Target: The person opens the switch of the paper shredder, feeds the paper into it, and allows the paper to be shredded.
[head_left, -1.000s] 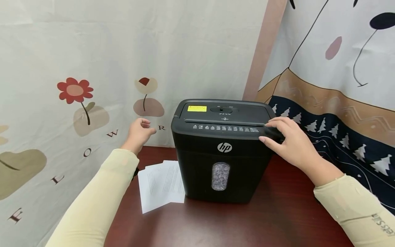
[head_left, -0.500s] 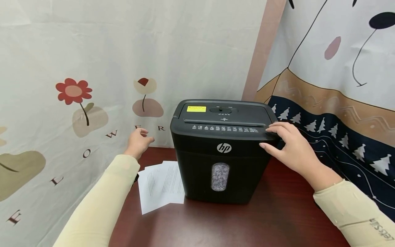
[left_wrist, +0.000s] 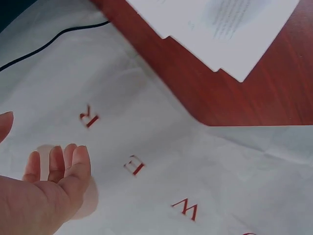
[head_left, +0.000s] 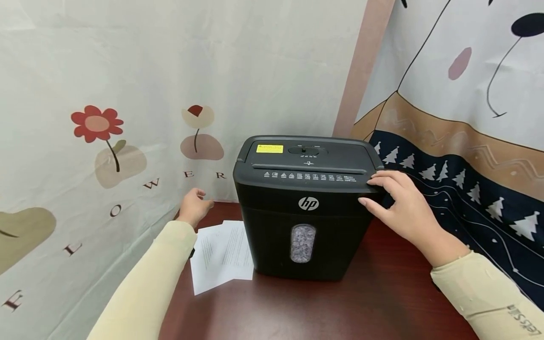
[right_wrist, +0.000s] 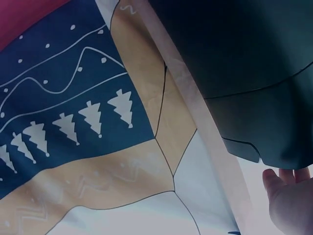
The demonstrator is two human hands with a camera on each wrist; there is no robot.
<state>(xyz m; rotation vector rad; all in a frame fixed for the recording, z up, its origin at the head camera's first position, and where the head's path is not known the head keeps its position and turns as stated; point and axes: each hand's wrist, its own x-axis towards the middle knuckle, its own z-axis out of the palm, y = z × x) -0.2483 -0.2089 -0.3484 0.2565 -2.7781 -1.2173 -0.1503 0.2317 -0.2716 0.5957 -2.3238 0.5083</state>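
A black paper shredder (head_left: 276,226) with an HP logo stands upright on the table. Shredded paper (head_left: 303,243) shows through its front window. My right hand (head_left: 401,205) is at the shredder's top right corner, fingertips resting on the lid's edge and thumb by the front face; the right wrist view shows the fingertips at the top of the dark body (right_wrist: 254,93). To the left of the shredder, my left hand (head_left: 194,207) is held loosely curved with nothing in it. Nearest to it lie several printed paper sheets (head_left: 221,257), partly behind the shredder.
The reddish-brown table (head_left: 289,311) meets a white cloth (head_left: 276,71) printed with flowers and letters. On the right hangs a patterned cloth (head_left: 476,189) with white trees. A black cord (left_wrist: 54,39) runs beyond the table edge in the left wrist view.
My left hand has come down toward the paper sheets. My right hand's fingertips have shifted slightly toward me along the shredder's top corner. The shredder and sheets stay put.
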